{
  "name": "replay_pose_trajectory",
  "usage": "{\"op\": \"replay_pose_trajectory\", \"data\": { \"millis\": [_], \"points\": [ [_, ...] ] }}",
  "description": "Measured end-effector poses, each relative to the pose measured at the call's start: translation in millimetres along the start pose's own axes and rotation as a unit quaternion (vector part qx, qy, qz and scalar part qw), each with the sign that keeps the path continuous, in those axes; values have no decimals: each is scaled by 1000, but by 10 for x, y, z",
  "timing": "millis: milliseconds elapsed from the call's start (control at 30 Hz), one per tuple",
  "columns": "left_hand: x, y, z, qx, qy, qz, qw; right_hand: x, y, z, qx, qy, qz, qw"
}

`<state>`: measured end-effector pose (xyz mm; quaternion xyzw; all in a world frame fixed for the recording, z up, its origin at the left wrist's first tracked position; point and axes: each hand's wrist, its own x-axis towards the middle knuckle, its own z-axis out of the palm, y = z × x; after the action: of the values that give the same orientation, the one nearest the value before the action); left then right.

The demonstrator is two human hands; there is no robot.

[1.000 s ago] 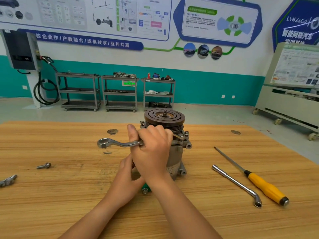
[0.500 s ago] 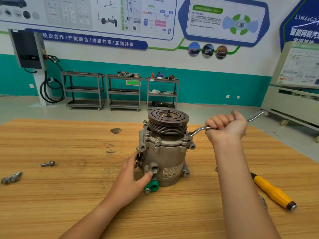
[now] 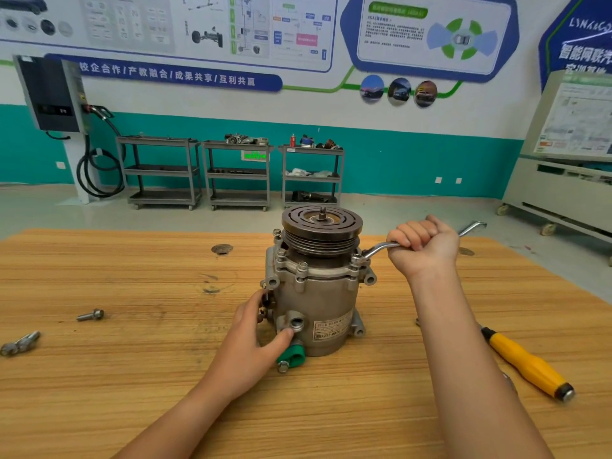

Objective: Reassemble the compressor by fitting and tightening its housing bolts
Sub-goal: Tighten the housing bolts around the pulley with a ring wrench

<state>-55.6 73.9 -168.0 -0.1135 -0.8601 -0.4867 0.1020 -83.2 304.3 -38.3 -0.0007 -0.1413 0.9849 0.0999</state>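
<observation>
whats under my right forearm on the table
A screwdriver: its yellow handle sticks out to the right, its shaft runs under the forearm. A metal tip shows on the arm's left side. Anything else there is covered.

One wide-angle view is given, taken from the person's head and aimed forward and somewhat downward. The wooden table [image 3: 99, 376] is seen from close by, across the lower half of the frame; the compressor [image 3: 318, 299] is set just right of centre. The far wall [image 3: 331, 104] is shown well back, across the upper half.
</observation>
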Motion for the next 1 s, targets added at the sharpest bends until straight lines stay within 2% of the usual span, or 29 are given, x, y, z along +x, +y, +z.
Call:
{"op": "replay_pose_trajectory", "data": {
  "millis": [133,233,300,367,400,433,500,533,600,700,733,767,800,867,900,933,1000],
  "points": [
    [5,-15,10,0,2,1,1000,-148,8,14,-35,-18,-52,998],
    [14,-15,27,1,4,-1,1000,-358,85,-21,-44,-7,-132,990],
    [12,-12,33,5,4,-7,1000,-526,183,-77,-74,-28,-208,975],
    [8,1,35,7,4,-11,1000,-683,377,-127,-191,-48,-272,942],
    [4,9,32,6,3,-11,1000,-745,526,-138,-288,-80,-296,907],
    [2,16,27,4,2,-10,1000,-806,690,-144,-402,-123,-344,840],
    [3,25,11,-11,-4,0,1000,-857,1020,-191,-516,-194,-520,653],
    [7,28,0,-16,-8,7,1000,-847,1161,-189,-553,-203,-566,577],
    [21,25,-16,-11,-10,28,1000,-765,1349,-119,-621,-194,-578,493],
    [29,4,-14,3,0,33,999,-668,1374,-13,-664,-173,-585,432],
    [28,3,-9,-2,4,32,999,-686,1334,7,-656,-174,-598,427],
    [26,3,1,-11,8,29,999,-725,1292,20,-626,-176,-613,449],
    [22,6,4,-16,10,21,1000,-793,1222,74,-578,-183,-603,519],
    [10,18,7,-12,7,-5,1000,-934,982,235,-405,-182,-483,755],
    [3,19,10,-6,5,-11,1000,-977,805,320,-283,-179,-432,837],
    [0,20,12,0,3,-12,1000,-982,597,371,-192,-185,-404,875],
    [1,24,16,6,3,-10,1000,-916,203,439,-119,-181,-374,902]
  ]
}}
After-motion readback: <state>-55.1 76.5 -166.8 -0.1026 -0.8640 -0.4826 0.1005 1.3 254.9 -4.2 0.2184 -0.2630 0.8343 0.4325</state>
